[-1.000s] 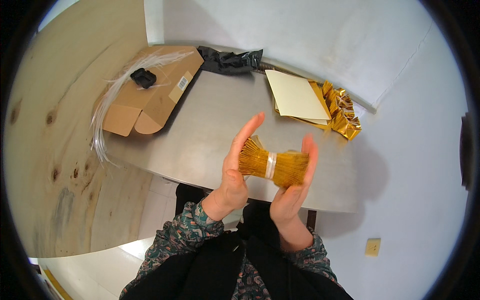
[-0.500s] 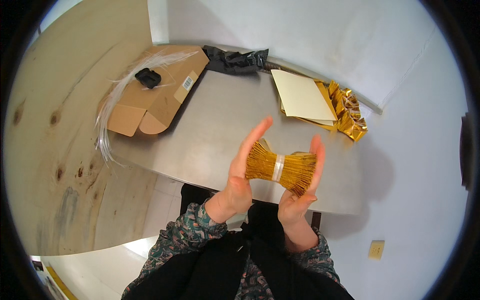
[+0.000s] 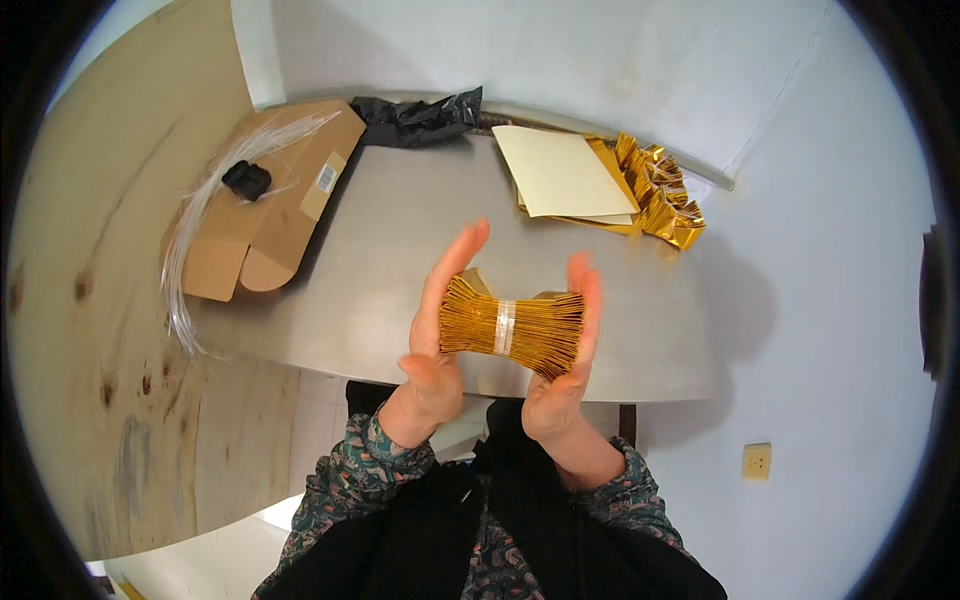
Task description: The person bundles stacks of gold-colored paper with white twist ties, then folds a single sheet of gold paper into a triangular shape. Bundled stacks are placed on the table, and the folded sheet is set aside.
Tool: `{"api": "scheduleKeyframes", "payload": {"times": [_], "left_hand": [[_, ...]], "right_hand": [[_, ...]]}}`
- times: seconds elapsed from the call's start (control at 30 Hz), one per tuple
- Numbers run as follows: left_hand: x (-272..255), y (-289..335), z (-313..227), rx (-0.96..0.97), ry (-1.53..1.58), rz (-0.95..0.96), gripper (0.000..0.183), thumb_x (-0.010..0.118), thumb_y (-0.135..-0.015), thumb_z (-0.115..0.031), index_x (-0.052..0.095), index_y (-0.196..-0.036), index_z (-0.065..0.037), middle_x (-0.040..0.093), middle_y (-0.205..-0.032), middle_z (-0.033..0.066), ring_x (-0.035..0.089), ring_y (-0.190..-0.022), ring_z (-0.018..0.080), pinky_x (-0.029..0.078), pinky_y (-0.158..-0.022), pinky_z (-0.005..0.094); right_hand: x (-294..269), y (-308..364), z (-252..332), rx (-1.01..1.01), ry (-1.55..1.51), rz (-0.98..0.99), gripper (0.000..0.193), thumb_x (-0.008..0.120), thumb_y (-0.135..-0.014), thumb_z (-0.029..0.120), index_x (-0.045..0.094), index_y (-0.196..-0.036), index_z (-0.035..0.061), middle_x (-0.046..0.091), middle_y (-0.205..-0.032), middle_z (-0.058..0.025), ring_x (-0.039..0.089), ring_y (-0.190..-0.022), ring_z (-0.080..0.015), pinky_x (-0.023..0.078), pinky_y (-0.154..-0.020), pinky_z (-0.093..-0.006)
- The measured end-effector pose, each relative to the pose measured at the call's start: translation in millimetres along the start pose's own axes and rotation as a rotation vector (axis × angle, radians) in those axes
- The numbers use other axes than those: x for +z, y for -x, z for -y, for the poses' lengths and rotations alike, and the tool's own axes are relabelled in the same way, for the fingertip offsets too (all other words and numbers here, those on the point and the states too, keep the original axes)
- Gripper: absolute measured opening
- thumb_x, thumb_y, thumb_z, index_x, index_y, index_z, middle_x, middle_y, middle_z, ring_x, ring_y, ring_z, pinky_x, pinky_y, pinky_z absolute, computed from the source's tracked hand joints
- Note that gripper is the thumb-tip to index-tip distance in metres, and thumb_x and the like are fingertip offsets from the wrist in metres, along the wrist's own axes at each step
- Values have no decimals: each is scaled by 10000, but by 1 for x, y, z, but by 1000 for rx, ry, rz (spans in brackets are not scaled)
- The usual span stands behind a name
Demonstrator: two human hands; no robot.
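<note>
Your left fingers and right fingers are stretched straight, uncurled, holding a gold pleated bundle between your facing palms, over the bench. A pale band circles its middle. Beyond your right fingers lie cream sheets and gold foil bunches; left of your left fingers sits a cardboard box.
</note>
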State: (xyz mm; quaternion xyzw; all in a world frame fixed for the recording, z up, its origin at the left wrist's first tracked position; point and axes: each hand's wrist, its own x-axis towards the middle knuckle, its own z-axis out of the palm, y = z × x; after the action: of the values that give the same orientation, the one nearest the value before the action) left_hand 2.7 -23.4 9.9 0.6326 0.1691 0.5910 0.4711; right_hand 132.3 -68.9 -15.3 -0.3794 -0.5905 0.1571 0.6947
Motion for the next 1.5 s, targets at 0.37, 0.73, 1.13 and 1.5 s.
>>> {"api": "scheduleKeyframes", "payload": {"times": [0.37, 0.73, 1.13, 1.5], "left_hand": [[-8, 7, 27, -295, 395, -67, 583, 733, -967, -182, 475, -1475, -57, 597, -1412, 112, 530, -1361, 242, 403, -1183, 445], [90, 16, 60, -641, 550, 74, 595, 714, -1007, -128, 404, -1514, -99, 607, -1332, 82, 578, -1248, 180, 474, -1094, 356], [81, -24, 143, -698, 3, 463, 329, 691, -1027, -210, 600, -1272, -10, 674, -1201, 82, 644, -1116, 161, 528, -991, 313], [80, -18, 147, -636, 5, 423, 199, 655, -1039, -139, 627, -1205, -33, 681, -1071, 21, 644, -973, 96, 548, -878, 261]], "right_hand": [[-65, -19, -15, 192, -303, 41, 958, 620, -1000, 574, 276, -1602, -86, 358, -1651, -199, 341, -1532, -320, 212, -1269, -431], [-139, -20, -13, 728, -244, 4, 552, 833, -891, 100, 608, -1388, 17, 701, -1275, -75, 667, -1163, -190, 503, -1072, -336], [-252, -144, -68, 400, 1242, 857, 493, 841, -757, 337, 722, -1168, 92, 752, -981, -126, 711, -963, -321, 552, -888, -437], [-321, -161, -118, 628, 837, -117, 771, 853, -821, 417, 596, -1432, 24, 648, -1395, -167, 706, -927, -209, 575, -805, -360]]}}
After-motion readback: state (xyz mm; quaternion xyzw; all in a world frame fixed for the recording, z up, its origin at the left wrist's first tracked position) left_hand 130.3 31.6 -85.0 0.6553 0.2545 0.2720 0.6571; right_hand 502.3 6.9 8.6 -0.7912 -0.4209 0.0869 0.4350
